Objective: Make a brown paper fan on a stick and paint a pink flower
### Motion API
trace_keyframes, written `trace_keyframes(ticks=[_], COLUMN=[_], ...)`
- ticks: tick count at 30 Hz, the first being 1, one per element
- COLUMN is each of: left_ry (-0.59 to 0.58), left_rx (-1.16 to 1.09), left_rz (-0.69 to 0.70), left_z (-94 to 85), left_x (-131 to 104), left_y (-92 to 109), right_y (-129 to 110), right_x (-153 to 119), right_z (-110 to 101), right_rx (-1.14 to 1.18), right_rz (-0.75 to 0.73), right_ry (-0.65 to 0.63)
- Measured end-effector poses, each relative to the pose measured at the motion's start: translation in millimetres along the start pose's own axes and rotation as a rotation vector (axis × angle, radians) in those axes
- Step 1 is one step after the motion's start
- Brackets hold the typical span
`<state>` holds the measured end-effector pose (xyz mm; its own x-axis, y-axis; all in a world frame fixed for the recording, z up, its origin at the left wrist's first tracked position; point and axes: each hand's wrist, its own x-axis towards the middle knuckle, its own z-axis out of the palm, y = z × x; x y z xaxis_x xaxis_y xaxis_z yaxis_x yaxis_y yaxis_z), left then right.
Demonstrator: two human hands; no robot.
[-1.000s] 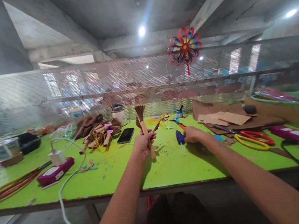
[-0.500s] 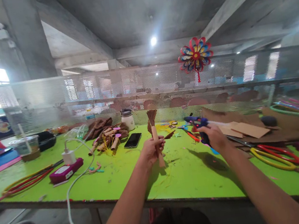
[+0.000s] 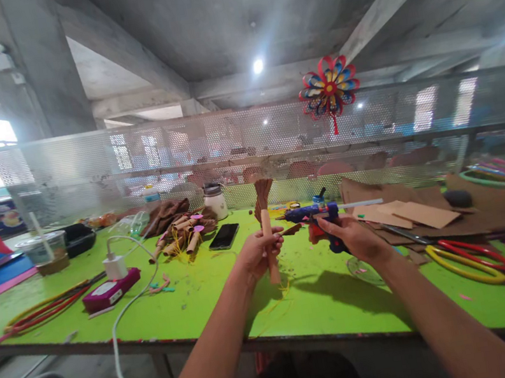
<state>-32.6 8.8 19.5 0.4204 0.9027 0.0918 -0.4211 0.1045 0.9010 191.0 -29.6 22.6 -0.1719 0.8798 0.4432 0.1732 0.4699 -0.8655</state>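
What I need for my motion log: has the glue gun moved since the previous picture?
Yes: the glue gun has shifted left in view, nearer the phone.

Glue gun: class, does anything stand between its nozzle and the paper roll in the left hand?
Nothing visible stands between the glue gun and the paper roll; a dark brown piece juts from the left hand, lower in view than the nozzle.

1. Gripping a brown paper roll (image 3: 266,222) in the left hand (image 3: 256,254) — with the fringed end up.
2. Holding a blue glue gun (image 3: 317,212) in the right hand (image 3: 356,236) — aimed at the roll, just beside it.
3. Working over a green table (image 3: 196,317), between a black phone (image 3: 224,237) and red-and-yellow scissors (image 3: 437,253).
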Motion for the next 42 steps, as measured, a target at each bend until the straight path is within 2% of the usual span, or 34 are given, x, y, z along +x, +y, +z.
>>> trace_keyframes(ticks=[4,8,14,18,25,33,42], left_ry=[-0.032,-0.084,-0.133,-0.245,-0.428,-0.412,-0.428], left_rx=[0.012,0.017,0.004,-0.002,-0.025,-0.084,-0.136], left_rz=[-0.006,-0.018,-0.026,-0.081,-0.143,-0.136,-0.141], left_z=[2.4,3.2,0.9,-1.1,1.5,5.9,7.4], left_x=[-2,-2,-1,-4,-10,-11,-11], left_y=[-1,-2,-2,-1,1,0,-1], right_y=[-7,-2,8,7,10,12,13], right_x=[-2,-1,0,-3,-5,-4,-3], right_z=[3,3,-6,-15,-17,-13,-14], right_rx=[-0.076,-0.050,0.136,0.331,0.297,0.225,0.156], right_rz=[-0.027,-0.050,-0.010,-0.030,0.023,0.063,0.018], right_ry=[-0.007,-0.008,-0.046,-0.042,-0.081,-0.077,-0.119])
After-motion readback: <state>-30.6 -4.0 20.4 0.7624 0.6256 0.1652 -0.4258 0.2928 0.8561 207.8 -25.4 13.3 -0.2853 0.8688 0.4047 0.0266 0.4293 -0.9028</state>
